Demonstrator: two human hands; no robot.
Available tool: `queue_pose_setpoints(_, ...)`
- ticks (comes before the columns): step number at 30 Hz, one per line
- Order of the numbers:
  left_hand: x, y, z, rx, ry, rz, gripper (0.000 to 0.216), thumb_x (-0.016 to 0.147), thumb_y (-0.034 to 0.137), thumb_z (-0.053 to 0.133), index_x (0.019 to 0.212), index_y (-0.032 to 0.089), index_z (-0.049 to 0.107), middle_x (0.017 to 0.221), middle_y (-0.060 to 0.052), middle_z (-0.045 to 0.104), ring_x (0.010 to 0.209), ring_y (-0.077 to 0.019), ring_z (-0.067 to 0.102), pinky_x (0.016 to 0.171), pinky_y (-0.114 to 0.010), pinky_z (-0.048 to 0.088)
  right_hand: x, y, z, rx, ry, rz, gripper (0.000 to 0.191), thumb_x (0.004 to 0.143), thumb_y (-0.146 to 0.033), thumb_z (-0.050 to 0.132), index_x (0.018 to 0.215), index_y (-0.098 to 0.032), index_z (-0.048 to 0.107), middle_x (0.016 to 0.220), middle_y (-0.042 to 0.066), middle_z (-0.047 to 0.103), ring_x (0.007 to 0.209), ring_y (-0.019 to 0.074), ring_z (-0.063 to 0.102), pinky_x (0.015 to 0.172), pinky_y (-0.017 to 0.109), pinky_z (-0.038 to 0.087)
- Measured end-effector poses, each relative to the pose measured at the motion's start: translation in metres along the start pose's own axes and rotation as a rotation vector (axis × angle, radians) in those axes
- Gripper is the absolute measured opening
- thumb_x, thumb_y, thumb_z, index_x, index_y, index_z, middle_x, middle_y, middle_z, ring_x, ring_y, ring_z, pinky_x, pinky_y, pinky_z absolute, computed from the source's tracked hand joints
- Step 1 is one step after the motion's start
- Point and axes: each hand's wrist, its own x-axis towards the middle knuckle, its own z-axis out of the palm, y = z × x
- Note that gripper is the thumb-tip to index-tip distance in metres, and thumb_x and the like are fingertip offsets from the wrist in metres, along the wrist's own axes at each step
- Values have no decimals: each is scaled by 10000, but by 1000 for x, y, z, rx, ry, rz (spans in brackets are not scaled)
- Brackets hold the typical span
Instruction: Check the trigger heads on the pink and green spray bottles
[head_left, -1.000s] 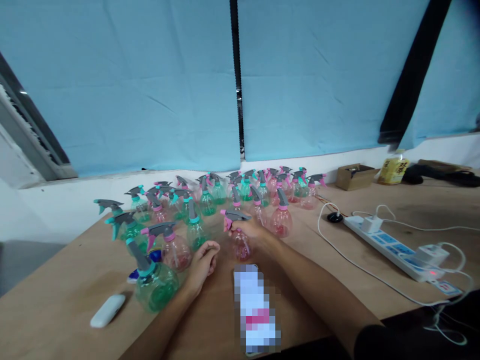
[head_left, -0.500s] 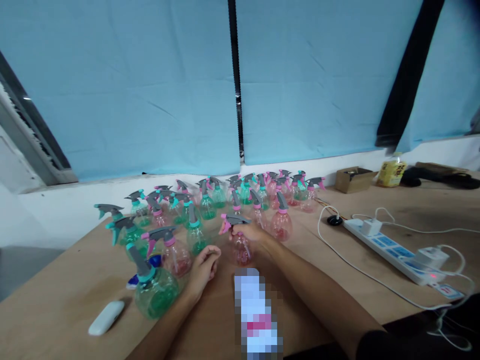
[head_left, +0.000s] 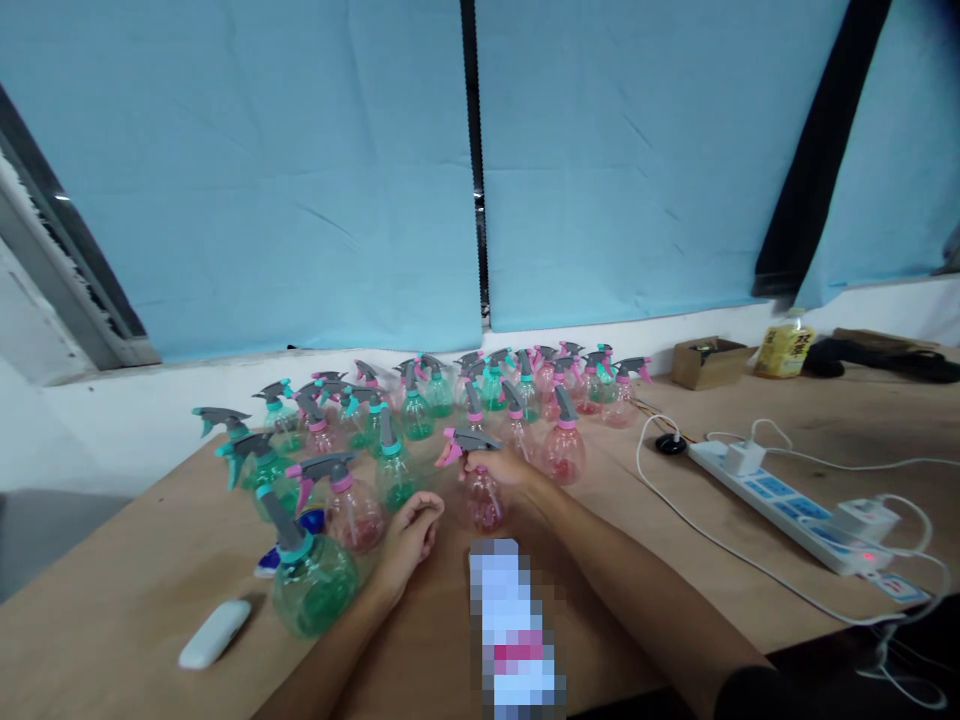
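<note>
My right hand (head_left: 504,468) grips the neck of a pink spray bottle (head_left: 480,497) with a grey and pink trigger head; the bottle stands upright on the wooden table (head_left: 675,540). My left hand (head_left: 411,530) rests on the table just left of it, fingers loosely curled, holding nothing I can make out. A green spray bottle (head_left: 311,580) stands close to my left forearm, with a pink bottle (head_left: 350,508) behind it. Several more pink and green spray bottles (head_left: 480,395) crowd the table behind my hands.
A white oblong object (head_left: 214,632) lies at the front left. A white power strip (head_left: 787,505) with plugs and cables runs along the right. A small cardboard box (head_left: 706,362) and a yellow bottle (head_left: 784,345) stand at the far right. Blue blinds hang behind.
The view has shifted slightly; my hands and the pink bottle stay almost where they were.
</note>
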Motion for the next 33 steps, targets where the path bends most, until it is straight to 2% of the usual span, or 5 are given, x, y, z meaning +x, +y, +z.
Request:
queue_pose_setpoints(6, 0, 0, 0, -7, -8, 3, 266, 743, 464, 629, 812, 213, 571, 505, 98, 396, 381, -62, 320, 385, -154, 179, -2, 0, 5, 76, -1, -58, 158, 644, -173, 532, 718, -185, 671, 627, -2, 622, 606, 140, 591, 585, 238, 445)
queue_pose_setpoints(16, 0, -1, 0, 12, -2, -3, 250, 749, 455, 619, 810, 217, 571, 496, 95, 394, 381, -67, 323, 383, -152, 184, -2, -5, 4, -12, 32, 5, 177, 635, -227, 561, 749, -189, 690, 594, -8, 624, 572, 143, 583, 548, 234, 432)
queue_pose_setpoints(26, 2, -4, -2, 19, -13, 6, 236, 761, 439, 616, 819, 212, 583, 505, 92, 402, 389, -58, 318, 384, -146, 182, -2, -1, 8, 47, 59, -35, 120, 626, -179, 531, 665, -189, 643, 639, 0, 635, 614, 141, 592, 590, 243, 442)
queue_pose_setpoints(33, 0, 0, 0, -5, -22, 4, 234, 773, 438, 611, 814, 211, 573, 499, 93, 398, 387, -55, 304, 385, -150, 183, -3, -1, 8, -8, 123, 28, 95, 592, -162, 541, 610, -211, 621, 586, -10, 621, 556, 140, 555, 581, 257, 451)
